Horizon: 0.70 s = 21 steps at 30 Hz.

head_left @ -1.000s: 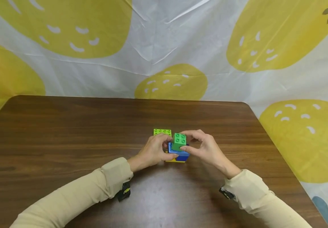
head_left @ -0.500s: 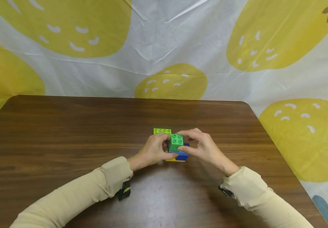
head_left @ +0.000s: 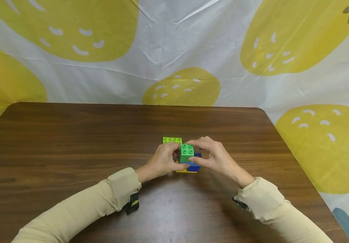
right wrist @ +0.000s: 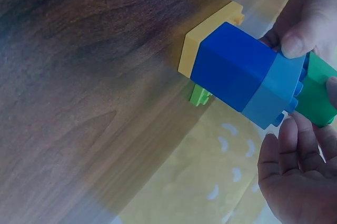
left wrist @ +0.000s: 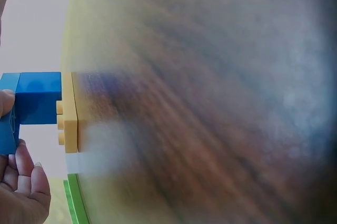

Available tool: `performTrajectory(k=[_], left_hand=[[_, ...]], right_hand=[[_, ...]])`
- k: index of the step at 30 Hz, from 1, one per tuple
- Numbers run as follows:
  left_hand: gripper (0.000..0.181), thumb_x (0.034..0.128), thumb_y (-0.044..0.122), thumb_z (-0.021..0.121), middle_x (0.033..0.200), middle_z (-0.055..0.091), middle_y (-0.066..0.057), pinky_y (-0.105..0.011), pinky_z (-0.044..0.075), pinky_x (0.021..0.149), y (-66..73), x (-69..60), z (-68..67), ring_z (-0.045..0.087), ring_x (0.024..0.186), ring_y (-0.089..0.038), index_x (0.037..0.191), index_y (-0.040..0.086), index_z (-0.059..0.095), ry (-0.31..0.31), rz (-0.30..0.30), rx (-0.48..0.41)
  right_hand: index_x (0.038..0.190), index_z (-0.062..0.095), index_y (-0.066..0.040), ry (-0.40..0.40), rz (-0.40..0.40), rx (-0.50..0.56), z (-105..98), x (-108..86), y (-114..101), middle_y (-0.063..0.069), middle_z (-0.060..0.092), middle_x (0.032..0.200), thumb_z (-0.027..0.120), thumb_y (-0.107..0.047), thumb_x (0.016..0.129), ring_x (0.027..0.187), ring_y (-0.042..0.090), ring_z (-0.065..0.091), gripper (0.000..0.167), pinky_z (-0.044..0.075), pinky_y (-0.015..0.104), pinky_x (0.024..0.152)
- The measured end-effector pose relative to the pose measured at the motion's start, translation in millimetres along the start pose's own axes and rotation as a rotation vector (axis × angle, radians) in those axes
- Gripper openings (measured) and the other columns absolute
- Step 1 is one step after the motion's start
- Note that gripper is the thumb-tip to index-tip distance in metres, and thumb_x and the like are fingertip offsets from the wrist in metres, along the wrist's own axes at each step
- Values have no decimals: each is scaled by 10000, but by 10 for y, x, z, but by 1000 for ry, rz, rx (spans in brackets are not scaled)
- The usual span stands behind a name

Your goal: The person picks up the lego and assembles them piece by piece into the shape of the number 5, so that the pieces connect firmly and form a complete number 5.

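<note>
Head view: the right hand pinches a green brick, thumb and fingers bent on either side of it, above the left part of a light blue brick. The left hand grips the stack, thumb in front. A lime green plate lies on the bench behind the left hand.

Left wrist view: the left thumb presses the light blue brick, which tops a dark blue brick; that stands on a yellow plate, with the lime green plate near it.

Right wrist view: the left thumb is on the light blue brick; the right thumb is on the green one, beside the exposed studs. Whether the green brick is seated, I cannot tell.
</note>
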<state>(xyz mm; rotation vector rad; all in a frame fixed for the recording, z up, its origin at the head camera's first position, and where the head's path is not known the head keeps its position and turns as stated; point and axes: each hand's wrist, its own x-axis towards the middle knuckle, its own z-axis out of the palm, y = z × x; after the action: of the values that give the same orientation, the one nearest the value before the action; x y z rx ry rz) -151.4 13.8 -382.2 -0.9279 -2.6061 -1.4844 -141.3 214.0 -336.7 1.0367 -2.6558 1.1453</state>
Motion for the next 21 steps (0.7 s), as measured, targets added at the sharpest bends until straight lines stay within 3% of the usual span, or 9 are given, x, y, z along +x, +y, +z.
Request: performTrajectory(k=[12,21], left_hand=[[301,685,120,812,842,612,-72,-147,478,623,-13,8,22,589,712,-122,902,-6,646,11,11,9],[327,693,115,812,854,615,-81,-144,482,631,-12,17,29,606,728,-149,941,-18,646,1,8,5]], right_hand=[[1137,662,-91,48,-20,-37,48,-61,54,-2,679,980,777,-102,758,927,244,555,396,487,405,754],[1133,662,-102,92,-37,-49,72,-92,92,-21,686,967,776,-90,757,938,185,542,392,483,370,762]])
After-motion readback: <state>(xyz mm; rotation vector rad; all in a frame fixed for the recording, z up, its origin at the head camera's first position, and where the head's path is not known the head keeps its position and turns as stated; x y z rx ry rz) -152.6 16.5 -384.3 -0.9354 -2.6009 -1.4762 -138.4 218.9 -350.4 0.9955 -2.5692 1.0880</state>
